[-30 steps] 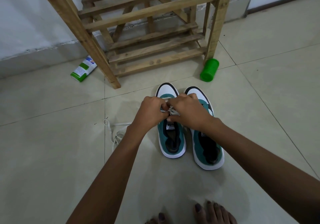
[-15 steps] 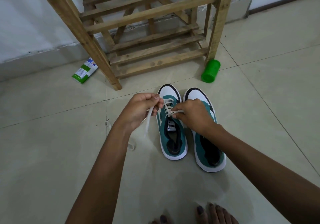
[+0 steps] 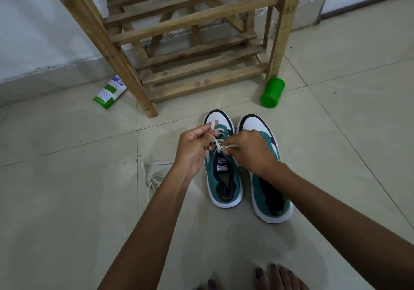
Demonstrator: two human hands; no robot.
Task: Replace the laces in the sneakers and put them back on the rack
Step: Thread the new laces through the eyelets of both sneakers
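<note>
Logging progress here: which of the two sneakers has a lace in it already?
The left sneaker, nearer the loose lace on the floor. Both hands pinch its white lace. The right sneaker shows none, though the right hand hides some of it.

Rough bare-wood rack, glossy tiled floor — matt suede-like teal sneakers, shiny green plastic cup.

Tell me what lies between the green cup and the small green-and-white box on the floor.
In the head view, the wooden rack's lower legs and slats stand between the green cup and the box.

left hand: fingers pinched, raised | right hand: fingers pinched, palm down
</note>
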